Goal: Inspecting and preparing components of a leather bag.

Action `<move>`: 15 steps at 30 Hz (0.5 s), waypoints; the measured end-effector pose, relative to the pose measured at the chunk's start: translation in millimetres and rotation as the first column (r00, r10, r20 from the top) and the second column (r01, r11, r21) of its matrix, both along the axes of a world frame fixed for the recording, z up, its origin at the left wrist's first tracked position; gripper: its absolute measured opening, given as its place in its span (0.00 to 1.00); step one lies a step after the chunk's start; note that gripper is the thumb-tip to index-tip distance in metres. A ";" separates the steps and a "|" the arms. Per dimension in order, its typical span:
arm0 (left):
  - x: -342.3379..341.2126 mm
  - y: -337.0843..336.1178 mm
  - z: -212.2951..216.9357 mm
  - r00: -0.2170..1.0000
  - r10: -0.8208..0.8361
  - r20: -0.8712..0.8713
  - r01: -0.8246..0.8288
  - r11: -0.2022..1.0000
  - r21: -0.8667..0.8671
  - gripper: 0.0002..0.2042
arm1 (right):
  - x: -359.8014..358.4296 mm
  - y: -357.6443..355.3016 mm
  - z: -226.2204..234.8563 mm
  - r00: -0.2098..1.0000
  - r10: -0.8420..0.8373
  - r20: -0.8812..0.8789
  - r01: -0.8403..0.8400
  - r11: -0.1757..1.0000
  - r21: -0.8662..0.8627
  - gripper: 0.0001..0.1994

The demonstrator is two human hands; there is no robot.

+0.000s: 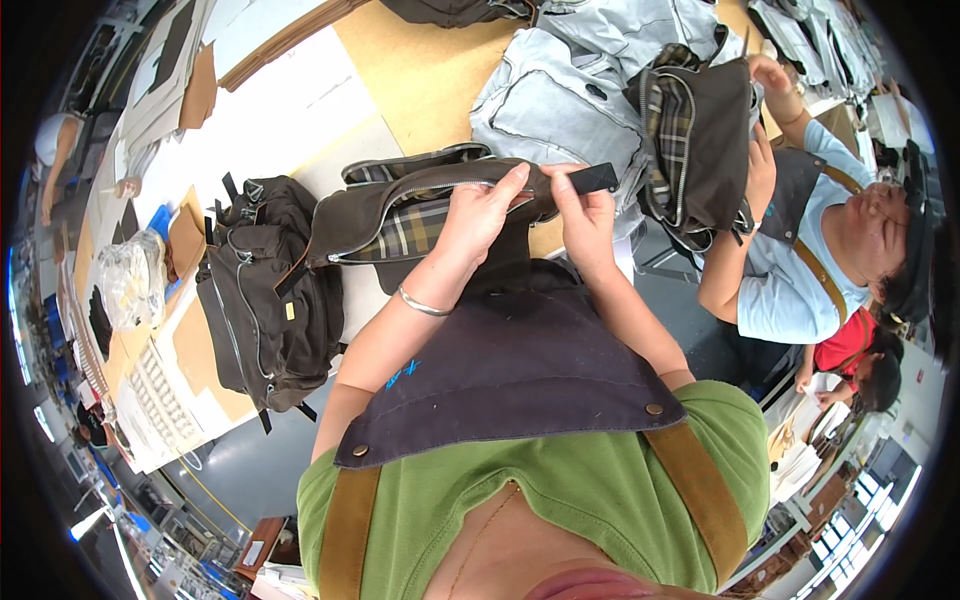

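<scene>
Clear plastic bundle (133, 278) lay far left on the table (368, 38); a dark backpack (270, 300) sat near the edge, just left of the work. The bag (345, 222), zip gaping and plaid lining showing, was up in front of the apron (500, 370), at the table's near edge. Left hand (478, 215) gripped its zipped rim, thumb on top; right hand (587, 222) pinched a black tab (595, 178) at the bag's right end. Couldn't tell if the tab was attached; fingers hid the join. Pale grey cloth (560, 110) lay beyond; right, a co-worker (800, 260) held another dark bag (715, 140). Risks, my guess: the tab could slip or twist if pinched only near its end; lining could snag in the zip if the rim slackened; bag could slide off the edge if released.
</scene>
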State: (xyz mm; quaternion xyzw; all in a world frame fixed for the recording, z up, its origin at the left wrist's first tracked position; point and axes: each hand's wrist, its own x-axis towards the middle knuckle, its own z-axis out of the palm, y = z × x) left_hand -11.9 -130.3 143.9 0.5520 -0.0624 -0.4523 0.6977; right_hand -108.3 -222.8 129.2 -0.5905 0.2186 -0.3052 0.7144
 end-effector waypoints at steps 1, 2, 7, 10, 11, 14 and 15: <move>-2.4 0.3 0.0 0.998 0.057 -0.023 -0.057 0.998 -0.005 0.10 | -0.3 -0.4 -1.4 1.000 0.001 0.001 -0.001 1.000 -0.001 0.07; -4.8 0.3 -0.3 0.992 0.114 -0.046 -0.115 0.993 -0.008 0.10 | -1.2 -0.7 -3.7 1.000 -0.017 -0.023 0.018 1.000 0.011 0.07; -12.5 0.3 -2.0 0.979 0.189 -0.077 -0.192 0.981 -0.031 0.09 | 0.2 6.0 -2.9 0.996 -0.071 -0.060 0.083 0.969 0.234 0.10; -10.9 0.3 -2.2 0.981 0.175 -0.080 -0.177 0.984 -0.013 0.09 | 2.0 7.2 -7.1 0.996 -0.086 -0.024 0.089 0.948 0.305 0.12; -10.6 0.4 -2.2 0.981 0.179 -0.076 -0.181 0.983 -0.023 0.08 | 2.3 7.2 -8.6 0.996 -0.088 -0.016 0.088 0.936 0.340 0.12; -10.0 0.8 -5.1 0.980 0.181 -0.079 -0.184 0.982 -0.041 0.08 | 2.1 6.1 -12.4 0.997 -0.081 0.011 0.069 0.907 0.415 0.12; -9.4 1.3 -6.2 0.981 0.175 -0.084 -0.179 0.983 -0.046 0.08 | 2.1 5.9 -12.9 0.997 -0.078 0.030 0.056 0.888 0.457 0.12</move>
